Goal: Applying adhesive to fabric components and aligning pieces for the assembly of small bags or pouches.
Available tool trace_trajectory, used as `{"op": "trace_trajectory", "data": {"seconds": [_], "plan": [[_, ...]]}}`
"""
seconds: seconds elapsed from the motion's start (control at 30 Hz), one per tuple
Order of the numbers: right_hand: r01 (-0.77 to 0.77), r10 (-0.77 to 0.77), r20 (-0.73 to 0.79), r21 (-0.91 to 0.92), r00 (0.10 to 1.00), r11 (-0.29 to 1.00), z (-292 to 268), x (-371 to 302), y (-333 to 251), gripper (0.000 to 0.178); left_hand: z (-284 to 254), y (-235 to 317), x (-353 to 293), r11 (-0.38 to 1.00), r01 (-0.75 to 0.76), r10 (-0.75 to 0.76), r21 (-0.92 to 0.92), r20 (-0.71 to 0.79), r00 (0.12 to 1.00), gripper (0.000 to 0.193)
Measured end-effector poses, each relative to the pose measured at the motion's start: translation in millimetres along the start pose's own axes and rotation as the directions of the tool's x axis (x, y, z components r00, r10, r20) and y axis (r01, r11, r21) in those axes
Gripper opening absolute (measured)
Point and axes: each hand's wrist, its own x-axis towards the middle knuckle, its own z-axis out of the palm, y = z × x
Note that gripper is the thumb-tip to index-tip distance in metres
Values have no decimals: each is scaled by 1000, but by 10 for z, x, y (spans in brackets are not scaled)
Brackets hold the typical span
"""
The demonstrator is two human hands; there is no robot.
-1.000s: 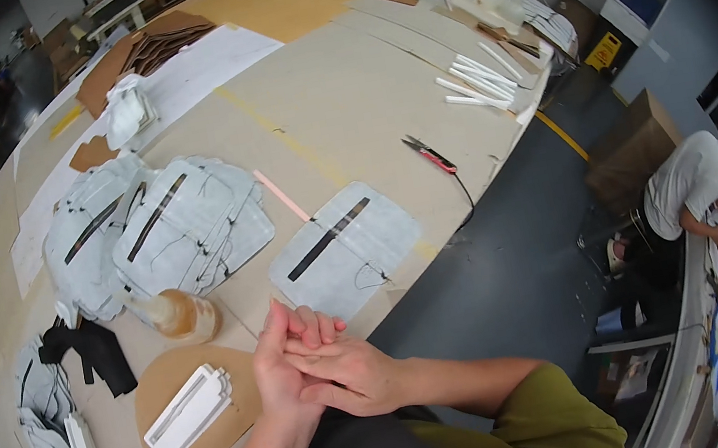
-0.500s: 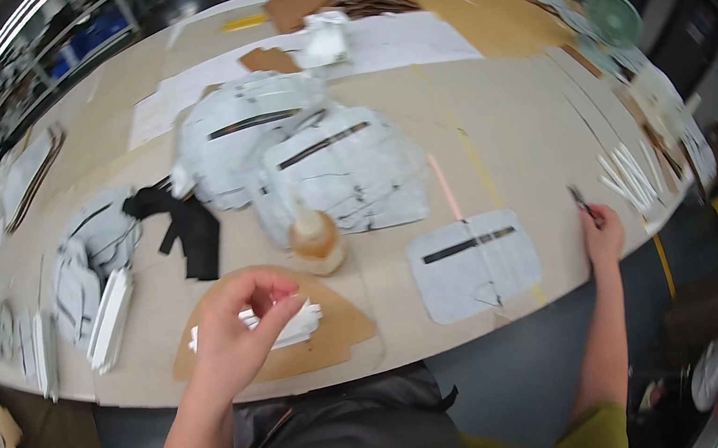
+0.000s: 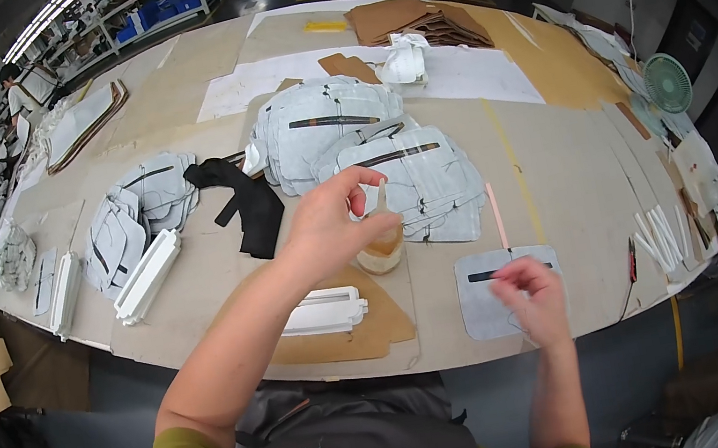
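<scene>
My left hand (image 3: 341,217) is at the nozzle of a squeeze bottle (image 3: 383,253) of amber liquid, which stands on the table. Its thumb and index finger are curled but apart, with the nozzle between them; firm contact is not clear. Over a pale grey fabric panel (image 3: 483,312) with a dark zipper strip hangs my right hand (image 3: 534,294), its fingers bent and their tips blurred. Thin thread ends show by the panel. A slim red-and-black hand tool (image 3: 631,262) lies near the right table edge. Left of the panel, a white plastic holder (image 3: 326,312) rests on a brown card template (image 3: 381,325).
Stacked grey panels (image 3: 323,121) with zippers fill the table's middle, beside black cloth (image 3: 252,209). Two white holders (image 3: 150,278) lie at left. White sticks (image 3: 656,239) and a green fan (image 3: 667,84) are at right. Brown sheets (image 3: 416,23) are piled at the far side.
My left hand has moved right from above the white holder to the bottle. My right hand has let go of the dark tool and shifted left over the panel. The view has shifted.
</scene>
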Motion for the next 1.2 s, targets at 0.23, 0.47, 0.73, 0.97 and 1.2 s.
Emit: {"op": "trace_trajectory", "data": {"seconds": [0.23,0.47,0.73,0.97,1.2], "plan": [[-558,250,544,527,801,641,989,23,-69,26,-47,-125,64,982,-175,173,67,35,984,19],[-655,276,633,755,723,-16,1458,-51,-47,61,-200,-282,-126,918,-377,391,-124,108,914,16],[-385,422,493,867,761,-318,1629,-20,-136,81,-74,-143,-343,837,-533,546,-124,114,830,15],[-270,216,365,889,906,-369,1475,77,-55,61,-100,-107,-503,783,-575,592,-237,-2,806,30],[-48,256,51,999,965,-19,706,461,-64,63,-580,-862,-1287,968,-134,75,-212,-263,962,46]]}}
